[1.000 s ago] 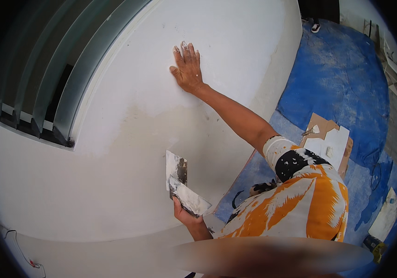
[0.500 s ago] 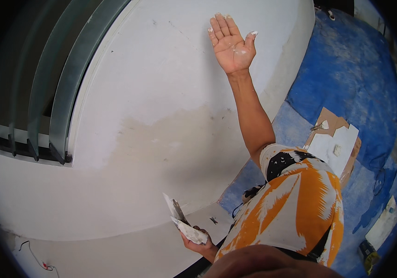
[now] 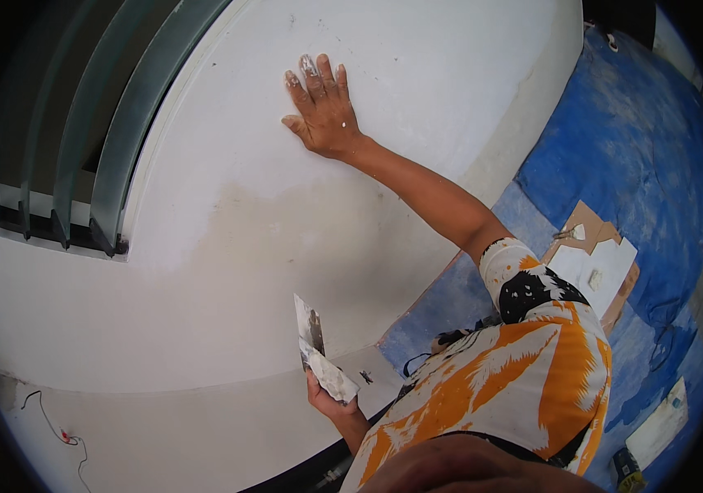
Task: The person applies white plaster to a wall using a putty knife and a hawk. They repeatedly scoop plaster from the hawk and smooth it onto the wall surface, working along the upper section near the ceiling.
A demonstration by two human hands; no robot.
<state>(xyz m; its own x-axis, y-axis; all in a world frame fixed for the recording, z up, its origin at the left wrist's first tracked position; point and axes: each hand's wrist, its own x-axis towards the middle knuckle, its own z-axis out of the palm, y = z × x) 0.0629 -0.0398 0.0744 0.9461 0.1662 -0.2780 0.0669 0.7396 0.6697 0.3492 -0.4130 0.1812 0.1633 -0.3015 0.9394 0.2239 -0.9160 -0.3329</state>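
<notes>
My right hand [image 3: 324, 111] lies on the pale wall [image 3: 245, 148], palm toward it and back showing, fingers spread. White compound coats several fingertips, and a small white spot sits on the back of the hand. Lower down, my left hand [image 3: 331, 398] is closed around two putty knives, held together close to the wall. One has a thin, dark-smeared blade [image 3: 309, 319] pointing up; the other's broad blade [image 3: 331, 375] carries white compound. Their handles are hidden. A damp-looking beige patch [image 3: 286, 238] spreads over the wall between my hands.
A grey slatted window grille [image 3: 134, 131] is set in the wall at upper left. A thin wire [image 3: 56, 427] hangs out at lower left. Blue sheeting [image 3: 614, 156] covers the floor at right, bearing cardboard with a white board [image 3: 594, 267] and another pale board [image 3: 659, 423].
My right hand has turned from palm showing to back showing, and moved left and down onto the wall. My left hand keeps hold of the putty knives, shifted slightly left.
</notes>
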